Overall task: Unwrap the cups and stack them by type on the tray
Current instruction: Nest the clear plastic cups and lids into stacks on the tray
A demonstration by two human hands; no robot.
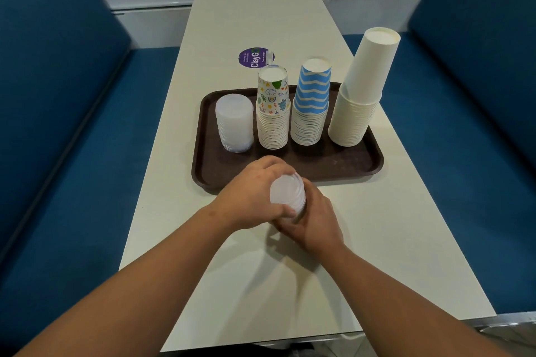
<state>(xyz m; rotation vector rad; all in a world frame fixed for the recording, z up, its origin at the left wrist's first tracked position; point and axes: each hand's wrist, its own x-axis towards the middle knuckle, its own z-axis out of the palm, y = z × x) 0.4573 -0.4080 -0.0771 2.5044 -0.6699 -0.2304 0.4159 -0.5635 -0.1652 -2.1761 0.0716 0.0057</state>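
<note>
Head view, one moment. Both hands meet at table centre, clamped on a short stack of translucent plastic cups (287, 193), held base-up just above the cream table (377, 240). Left hand (251, 194) wraps the stack from the left w/ fingers curled over its far side & thumb across the near side. Right hand (311, 222) grips lower down from the right, fingers curled round the stack's lower end; whether any wrap is on the stack cannot be told.

Just beyond the hands: brown tray (348, 165), near rim almost under the left knuckles. On it, a row of four upside-down stacks, all upright or nearly so. Beyond & left of the hands: clear plastic cup stack (234, 123), the shortest. Directly beyond: paper cups w/ doodle print (273, 113). Beyond & slightly right: blue-and-white zigzag cups (310, 107). Far right: plain white cups (359, 95), tallest, top cup leaning right. Stacks stand close, not touching as far as visible.

Behind the tray: round purple sticker (253, 57) on the table. Blue bench seats (72, 124) flank both forearms.
</note>
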